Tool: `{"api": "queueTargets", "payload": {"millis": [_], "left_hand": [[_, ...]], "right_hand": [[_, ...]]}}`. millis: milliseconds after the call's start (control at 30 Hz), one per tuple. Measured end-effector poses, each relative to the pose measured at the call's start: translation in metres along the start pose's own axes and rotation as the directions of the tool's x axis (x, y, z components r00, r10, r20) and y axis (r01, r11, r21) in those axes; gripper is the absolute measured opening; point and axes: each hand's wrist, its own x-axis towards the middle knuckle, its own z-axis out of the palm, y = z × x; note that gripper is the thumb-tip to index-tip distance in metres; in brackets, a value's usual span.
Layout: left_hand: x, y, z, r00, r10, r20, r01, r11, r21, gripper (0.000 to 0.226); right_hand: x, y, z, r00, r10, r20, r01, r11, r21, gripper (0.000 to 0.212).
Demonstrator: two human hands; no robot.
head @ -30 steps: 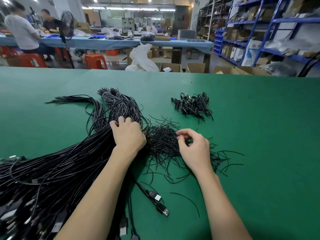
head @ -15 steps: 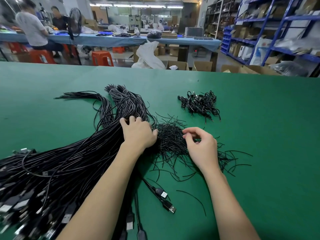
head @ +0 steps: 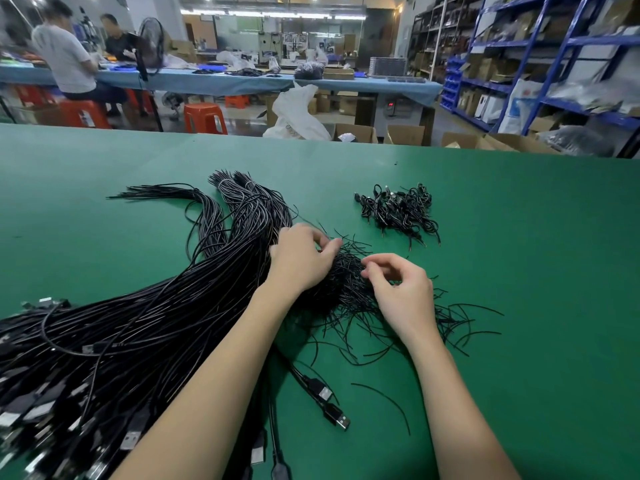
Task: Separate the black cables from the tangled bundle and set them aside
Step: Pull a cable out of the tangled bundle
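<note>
A big bundle of long black USB cables (head: pixel 138 327) fans across the left of the green table (head: pixel 519 271), plugs toward me. Beside it lies a tangled heap of thin black wires (head: pixel 349 292). My left hand (head: pixel 301 261) rests on the seam between bundle and heap, fingertips pinching thin wires at the heap's top. My right hand (head: pixel 401 289) hovers over the heap's right side, fingers curled, thumb and forefinger pinching a thin wire. A small separate pile of short black cables (head: pixel 398 209) sits at the back right.
Two loose USB plugs (head: pixel 329 403) lie near my left forearm, and a single stray wire (head: pixel 388 403) lies beside them. Beyond the table's far edge are cardboard boxes (head: pixel 405 135), orange stools, blue shelving (head: pixel 554 64) and seated people at another bench.
Both hands have shifted toward each other over the thin-wire heap. My left hand's fingers moved from lying flat on the bundle to pinching at the heap's top.
</note>
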Motion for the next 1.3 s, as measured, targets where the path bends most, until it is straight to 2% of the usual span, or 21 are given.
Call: {"api": "queueTargets", "payload": {"millis": [67,133,267,400,467,567,600,633,700,733,767,833,900,933,1000,1067,1133,1167,1200,1267,1300], "left_hand": [[-0.002,0.009,0.000,1.000,0.004,-0.008,-0.006,0.978,-0.209,0.038],[-0.004,0.017,0.000,0.998,0.007,0.069,0.018,0.937,-0.350,0.036],[-0.009,0.023,-0.003,0.973,0.053,0.226,0.075,0.849,-0.523,0.034],[-0.004,0.017,-0.014,0.948,0.086,0.308,0.098,0.837,-0.538,0.035],[-0.003,0.012,-0.022,0.858,0.142,0.493,0.119,0.880,-0.460,0.039],[-0.006,0.004,-0.031,0.600,0.242,0.762,0.023,0.948,-0.319,0.035],[-0.006,0.003,-0.032,0.541,0.280,0.793,0.015,0.940,-0.342,0.032],[-0.007,0.004,-0.033,0.524,0.302,0.796,0.034,0.927,-0.374,0.029],[-0.007,0.009,-0.033,0.597,0.294,0.746,0.028,0.922,-0.386,0.029],[-0.006,0.012,-0.032,0.650,0.283,0.706,-0.027,0.936,-0.351,0.030],[-0.004,0.013,-0.030,0.689,0.285,0.667,-0.106,0.949,-0.296,0.031],[-0.004,0.019,-0.030,0.706,0.331,0.626,-0.246,0.944,-0.220,0.031],[-0.005,0.021,-0.031,0.705,0.366,0.607,-0.301,0.930,-0.211,0.033],[-0.004,0.021,-0.031,0.724,0.376,0.578,-0.314,0.926,-0.210,0.030],[-0.003,0.019,-0.027,0.828,0.362,0.427,-0.304,0.931,-0.200,0.021],[0.000,0.017,-0.021,0.954,0.249,0.167,-0.234,0.967,-0.103,0.041],[0.000,0.017,-0.019,0.997,0.074,0.009,-0.073,0.993,-0.088,0.059],[0.000,0.017,-0.019,0.998,-0.012,0.058,0.020,0.991,-0.135,0.063],[0.001,0.018,-0.019,0.981,-0.052,0.188,0.087,0.979,-0.184,0.069],[-0.001,0.021,-0.013,0.880,0.024,0.474,0.169,0.917,-0.361,0.086],[-0.003,0.024,-0.008,0.835,0.094,0.542,0.205,0.861,-0.466,0.091]], "right_hand": [[0.000,-0.007,-0.001,0.979,0.044,0.201,-0.070,0.989,0.128,0.006],[-0.001,-0.015,0.002,0.919,0.058,0.390,-0.131,0.978,0.162,0.008],[-0.005,-0.024,0.013,0.908,0.021,0.417,-0.044,0.998,0.044,0.010],[-0.002,-0.029,0.006,0.893,0.093,0.441,-0.271,0.892,0.361,0.011],[0.004,-0.030,-0.006,0.931,0.164,0.325,-0.324,0.780,0.535,0.013],[0.013,-0.027,-0.026,0.930,0.315,0.191,-0.344,0.557,0.756,0.012],[0.015,-0.025,-0.030,0.922,0.351,0.166,-0.346,0.546,0.763,0.012],[0.015,-0.023,-0.032,0.918,0.377,0.121,-0.348,0.620,0.703,0.014],[0.015,-0.017,-0.037,0.937,0.342,-0.068,-0.308,0.903,0.300,0.021],[0.015,-0.014,-0.040,0.954,0.233,-0.187,-0.233,0.972,0.026,0.024],[0.015,-0.012,-0.045,0.971,0.073,-0.229,-0.118,0.975,-0.190,0.027],[0.016,-0.013,-0.051,0.987,-0.162,-0.006,0.147,0.914,-0.379,0.038],[0.016,-0.012,-0.050,0.957,-0.180,0.229,0.259,0.885,-0.387,0.035],[0.015,-0.011,-0.049,0.954,-0.150,0.260,0.242,0.896,-0.373,0.025],[0.013,-0.009,-0.047,0.967,-0.106,0.232,0.178,0.931,-0.319,0.010],[0.013,-0.008,-0.047,0.984,-0.103,0.147,0.137,0.959,-0.249,0.015],[0.016,-0.010,-0.047,0.992,-0.126,-0.003,0.125,0.985,-0.122,0.017],[0.017,-0.012,-0.046,0.989,-0.131,-0.061,0.128,0.990,-0.050,0.017],[0.017,-0.015,-0.044,0.988,-0.137,-0.075,0.138,0.990,0.000,0.018],[0.014,-0.020,-0.037,0.982,-0.184,0.033,0.184,0.983,0.017,0.019],[0.012,-0.021,-0.033,0.972,-0.205,0.118,0.204,0.979,0.017,0.017]]}}
